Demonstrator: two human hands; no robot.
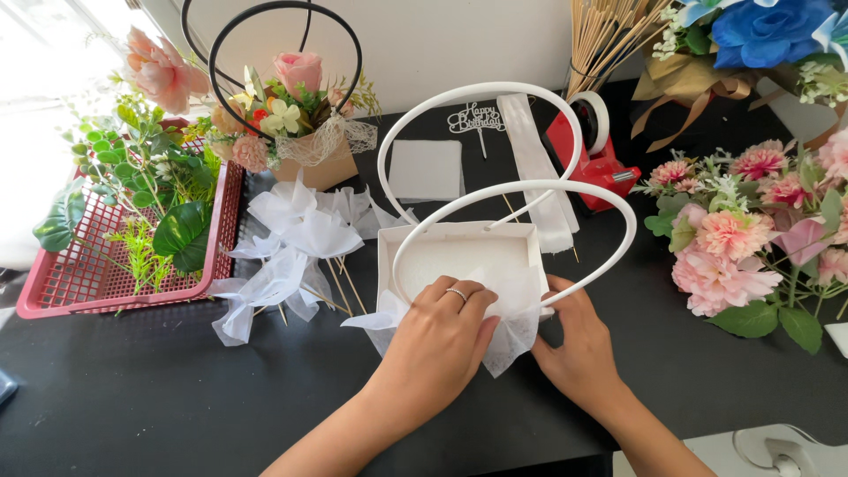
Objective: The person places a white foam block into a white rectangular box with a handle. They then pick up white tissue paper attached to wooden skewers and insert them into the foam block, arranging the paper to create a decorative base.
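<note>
At the near edge of the white box [459,256], left hand [439,340] pressed palm-down on a sheet of white mesh fabric [512,322], fingers curled over the box's front wall, ring on one finger. Left grip: closed onto the mesh, pinning it against the wall. Right hand [579,344] tucked at the box's front right corner, fingers hidden behind mesh and wall; grip appears clamped on the mesh edge there, though fingertips not visible.

Mesh draped over the front wall, hanging loose toward the counter [159,397]. Judged very light, soft, limp, easily creased or snagged; best taken at an edge or corner with a flat pinch. Box judged light, thin-walled card, likely to slide on the dark counter unless steadied. Two white hoop handles [530,190] arched over the box, stiff-looking, crossing above it.

Further out, left: pile of white mesh bows on thin sticks [287,247], just beside the box. Beyond, red plastic basket [106,283] holding green foliage. Behind the bows, finished arrangement in a brown box [300,132] with black hoop handles, pink flowers, lace band.

Behind the box: white square pad [427,170], white ribbon strip [534,155], cake-topper pick, red tape dispenser [596,150], bundle of wooden sticks [609,35]. Right: pink carnation bunch [742,238]; blue flowers [764,31] at the top corner
</note>
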